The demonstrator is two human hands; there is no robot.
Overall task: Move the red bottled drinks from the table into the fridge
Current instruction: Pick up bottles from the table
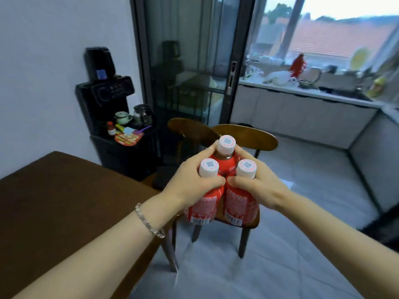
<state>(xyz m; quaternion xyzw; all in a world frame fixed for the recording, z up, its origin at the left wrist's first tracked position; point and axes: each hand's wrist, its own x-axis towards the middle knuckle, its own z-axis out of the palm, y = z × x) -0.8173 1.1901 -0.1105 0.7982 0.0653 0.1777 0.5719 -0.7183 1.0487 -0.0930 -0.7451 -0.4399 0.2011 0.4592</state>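
Three red bottled drinks with white caps are bunched together in mid-air above a chair: a left bottle [201, 207], a right bottle [240, 207] and a rear bottle [225, 159]. My left hand [190, 182] wraps the bunch from the left, fingers curled around the left bottle's neck and reaching the rear one. From the right, my right hand [257, 186] clamps the right bottle and also touches the rear one. The thumbs nearly meet in front. A fridge does not appear in the head view.
The dark brown table [64, 201] lies at the left. Two wooden chairs [246, 137] stand under and behind the bottles. A black water dispenser [108, 98] with cups stands by the wall. A glass sliding door [187, 61] and a cluttered kitchen counter [302, 93] are beyond.
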